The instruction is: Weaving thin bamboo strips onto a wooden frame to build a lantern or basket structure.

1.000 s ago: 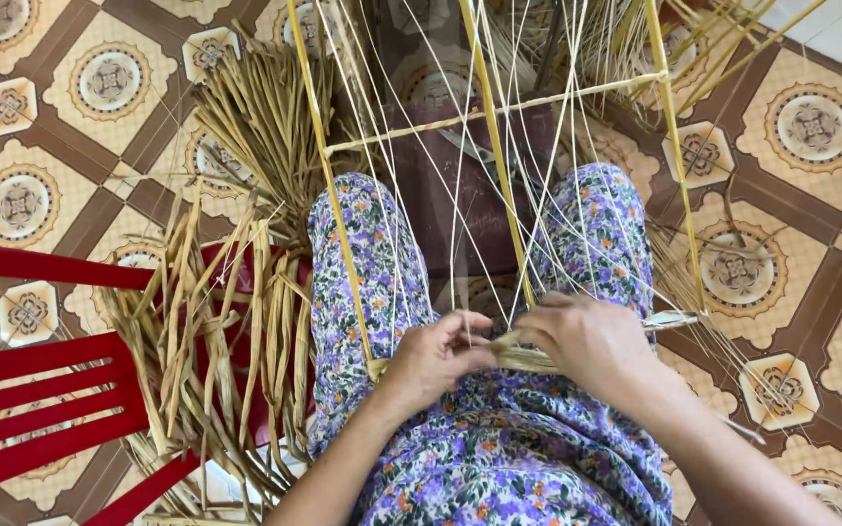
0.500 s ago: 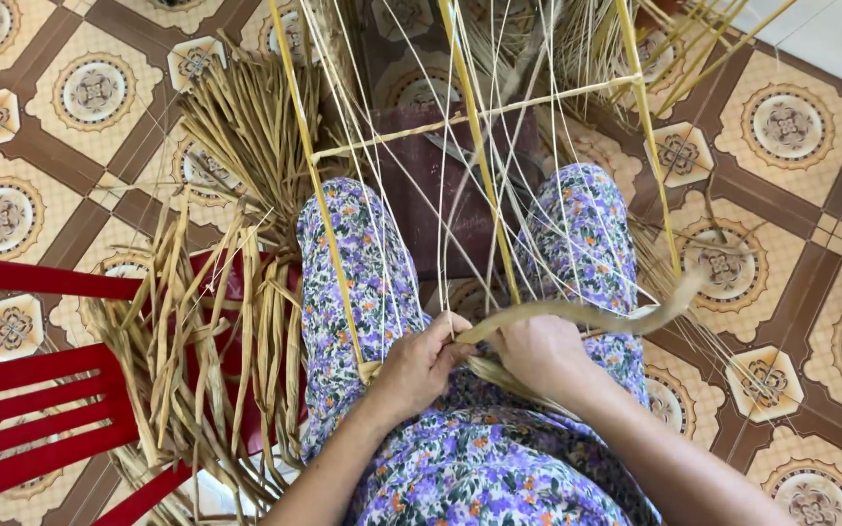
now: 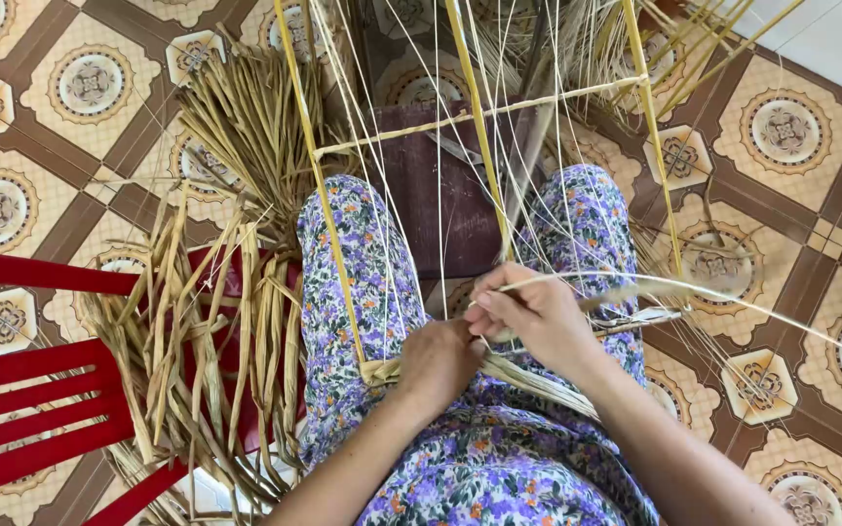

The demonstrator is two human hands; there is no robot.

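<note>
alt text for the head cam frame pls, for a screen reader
A seated person's right hand pulls a pale reed strand sideways through a frame of upright strands, while the left hand presses the woven edge. Dried reeds lie on a red chair.

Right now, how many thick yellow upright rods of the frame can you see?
3: left rod over the left knee, middle rod between the knees, right rod past the right knee. Thin strands may hide more.

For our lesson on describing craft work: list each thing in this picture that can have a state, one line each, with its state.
Left hand: closed, pressing the woven edge on the lap.
Right hand: fingers pinched on a straw strand.
Straw strand: pulled out to the right, curved.
Upright strands: stretched in the frame, part woven at the bottom.
Straw bundle: loose, lying over the red chair.
Red chair: beside the person, bearing straw.
</note>
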